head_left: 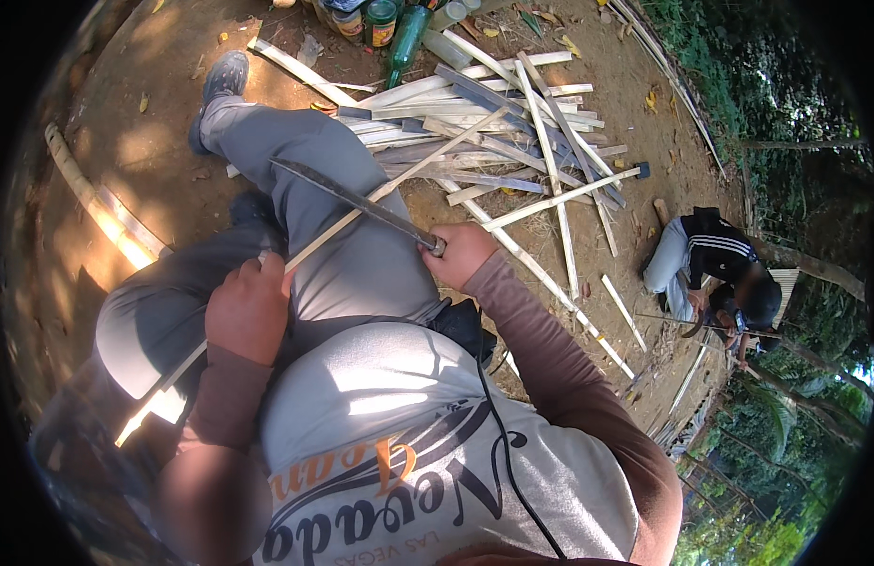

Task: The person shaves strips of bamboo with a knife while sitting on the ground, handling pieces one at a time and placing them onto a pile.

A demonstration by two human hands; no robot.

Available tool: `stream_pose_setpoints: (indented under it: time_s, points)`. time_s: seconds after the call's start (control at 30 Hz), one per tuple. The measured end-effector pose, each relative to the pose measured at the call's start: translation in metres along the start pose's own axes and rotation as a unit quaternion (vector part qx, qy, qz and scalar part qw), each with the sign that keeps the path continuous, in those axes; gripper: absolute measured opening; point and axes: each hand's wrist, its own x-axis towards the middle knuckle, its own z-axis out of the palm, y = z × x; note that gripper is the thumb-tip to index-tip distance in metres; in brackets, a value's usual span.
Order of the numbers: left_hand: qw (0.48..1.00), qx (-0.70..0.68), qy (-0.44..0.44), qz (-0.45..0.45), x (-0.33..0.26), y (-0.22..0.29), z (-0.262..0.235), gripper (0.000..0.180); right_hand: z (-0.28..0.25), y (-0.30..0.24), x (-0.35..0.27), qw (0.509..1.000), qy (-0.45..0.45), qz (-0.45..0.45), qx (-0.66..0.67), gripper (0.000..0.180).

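Observation:
My left hand (pixel 246 309) is closed around a long, thin bamboo strip (pixel 324 238). The strip slants over my grey-trousered legs, from low on the left up to the pile of slats ahead. In my right hand (pixel 461 255) is the handle of a machete (pixel 328 187), its long dark blade pointing up and left above my thigh. Blade and strip cross just ahead of my left hand; whether the edge bites into the strip I cannot tell.
Beyond my leg, a heap of bamboo slats (pixel 550 151) covers the dirt ground. A green bottle (pixel 408 42) and several jars stand behind it. Split bamboo (pixel 97 212) lies at left. At right, a person in a black top (pixel 715 247) crouches, holding a curved blade.

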Motion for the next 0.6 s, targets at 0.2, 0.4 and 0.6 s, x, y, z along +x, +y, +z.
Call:
stream_pose_setpoints:
  time_s: [0.2, 0.4, 0.6]
  points:
    - [1.000, -0.026, 0.007, 0.007, 0.001, -0.003, 0.000, 0.024, 0.001, 0.097, 0.040, 0.982, 0.105, 0.156, 0.007, 0.031]
    - [1.000, -0.018, -0.005, 0.000, -0.004, 0.001, 0.003, 0.021, 0.006, 0.012, 0.009, 0.998, 0.040, 0.047, -0.001, 0.030]
    - [1.000, -0.011, 0.009, 0.021, 0.001, 0.004, 0.002, 0.018, 0.011, 0.037, 0.014, 0.997, 0.050, 0.057, 0.003, 0.027]
